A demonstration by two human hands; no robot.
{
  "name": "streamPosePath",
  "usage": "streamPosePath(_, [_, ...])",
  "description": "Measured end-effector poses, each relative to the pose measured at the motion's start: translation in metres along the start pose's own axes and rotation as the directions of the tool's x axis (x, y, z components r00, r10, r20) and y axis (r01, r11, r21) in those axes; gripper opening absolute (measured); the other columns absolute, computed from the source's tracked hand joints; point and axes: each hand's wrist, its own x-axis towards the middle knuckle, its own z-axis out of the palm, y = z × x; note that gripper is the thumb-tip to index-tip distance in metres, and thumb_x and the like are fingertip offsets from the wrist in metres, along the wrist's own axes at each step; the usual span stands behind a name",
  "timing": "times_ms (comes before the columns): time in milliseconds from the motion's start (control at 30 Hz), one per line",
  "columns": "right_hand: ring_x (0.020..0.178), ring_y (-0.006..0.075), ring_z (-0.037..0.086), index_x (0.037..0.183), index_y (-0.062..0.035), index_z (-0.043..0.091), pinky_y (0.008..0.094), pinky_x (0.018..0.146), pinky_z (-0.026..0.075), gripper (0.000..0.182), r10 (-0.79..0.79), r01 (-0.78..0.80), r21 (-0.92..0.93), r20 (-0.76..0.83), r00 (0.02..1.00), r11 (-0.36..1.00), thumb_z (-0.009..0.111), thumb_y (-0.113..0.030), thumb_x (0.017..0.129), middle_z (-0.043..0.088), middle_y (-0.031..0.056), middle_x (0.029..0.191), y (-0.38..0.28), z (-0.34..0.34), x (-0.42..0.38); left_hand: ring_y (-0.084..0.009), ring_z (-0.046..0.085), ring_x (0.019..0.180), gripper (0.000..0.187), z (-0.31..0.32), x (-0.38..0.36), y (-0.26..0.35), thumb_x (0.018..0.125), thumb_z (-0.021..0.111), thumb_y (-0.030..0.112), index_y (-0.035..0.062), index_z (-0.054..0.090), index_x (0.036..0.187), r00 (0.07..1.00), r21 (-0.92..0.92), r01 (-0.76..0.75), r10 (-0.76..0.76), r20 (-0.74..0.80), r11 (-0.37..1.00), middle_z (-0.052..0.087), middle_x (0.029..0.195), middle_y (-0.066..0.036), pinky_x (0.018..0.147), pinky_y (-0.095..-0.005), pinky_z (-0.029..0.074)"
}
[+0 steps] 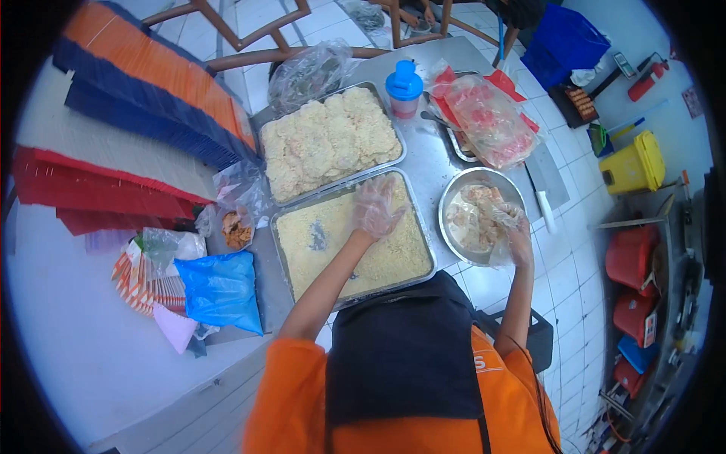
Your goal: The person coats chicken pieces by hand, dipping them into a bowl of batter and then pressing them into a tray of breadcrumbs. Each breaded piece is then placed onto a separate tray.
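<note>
My left hand (380,208), in a clear plastic glove, rests on the pale crumbs in a rectangular metal tray (432,261); its fingers look spread. Inside the round steel bowl (447,237), at its right side, is my right hand (516,233), also gloved, with its fingers against pieces of raw meat (475,212) in whitish liquid. What its fingers hold, if anything, is too unclear to make out. Behind the crumb tray, a second tray holds several crumb-coated pieces (329,140) laid close together.
A blue-lidded cup (404,89) and a plastic bag of red-and-white contents (491,121) stand behind the bowl. A white-handled knife (544,208) lies to its right. Left are a blue bag (219,291), a small tub (237,229) and stacked coloured sheets (144,113).
</note>
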Motion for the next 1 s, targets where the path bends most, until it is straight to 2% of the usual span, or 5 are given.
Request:
streamPosePath(267, [0.073,0.0084,0.056,0.101,-0.0034,0.062,0.026,0.061,0.047,0.023,0.041,-0.08,-0.28,-0.144,0.989,0.957,0.07,-0.017,0.084,0.061,-0.0001,0.084,0.001,-0.009,-0.003,-0.0386,0.032,0.133,0.086,0.011,0.01,0.009,0.083,0.05,0.06,0.0114,0.024,0.149,0.994,0.099,-0.084,0.077,0.076,0.991,0.024,0.152,-0.017,0.108,-0.0578,0.021])
streamPosePath(433, [0.083,0.0427,0.061,0.1,0.004,0.061,0.0448,0.075,0.048,0.027,-0.126,-0.054,-0.688,-0.208,0.97,0.724,0.066,-0.015,0.082,0.063,0.0251,0.091,-0.003,0.005,0.015,-0.0353,0.03,0.135,0.089,0.006,0.019,0.008,0.08,0.052,0.06,0.0094,0.027,0.148,0.99,0.078,-0.08,0.07,0.125,0.994,0.022,0.153,-0.016,0.108,-0.0562,0.021])
streamPosePath(833, [0.107,0.04,0.055,0.118,-0.0003,0.056,0.0457,0.098,0.04,0.043,-0.351,0.133,-0.942,0.017,0.936,0.308,0.066,-0.013,0.078,0.059,0.023,0.113,0.064,0.008,0.032,-0.0312,0.024,0.137,0.09,0.01,0.019,0.009,0.077,0.051,0.058,0.0075,0.027,0.148,0.983,0.107,-0.056,0.037,0.179,0.993,0.019,0.154,-0.013,0.112,-0.0525,0.012])
streamPosePath(933, [0.108,0.0379,0.056,0.119,-0.0019,0.056,0.0443,0.095,0.044,0.044,-0.341,0.164,-0.956,0.074,0.937,0.244,0.065,-0.011,0.077,0.06,0.0209,0.116,0.074,0.002,0.041,-0.0303,0.034,0.131,0.076,0.005,0.02,0.007,0.082,0.052,0.045,0.0051,0.032,0.144,0.994,0.05,-0.09,0.087,0.062,0.995,0.034,0.146,-0.016,0.108,-0.0483,0.024])
streamPosePath(1000, [0.108,0.0358,0.057,0.119,-0.0025,0.056,0.0429,0.092,0.047,0.046,-0.341,0.176,-0.948,0.078,0.937,0.265,0.068,-0.011,0.075,0.06,0.0194,0.116,0.075,-0.001,0.039,-0.028,0.046,0.122,0.055,0.027,0.013,-0.005,0.087,0.051,0.026,0.0024,0.043,0.135,0.973,-0.897,0.128,-0.23,0.03,0.423,0.051,0.129,-0.017,0.097,-0.0441,0.039])
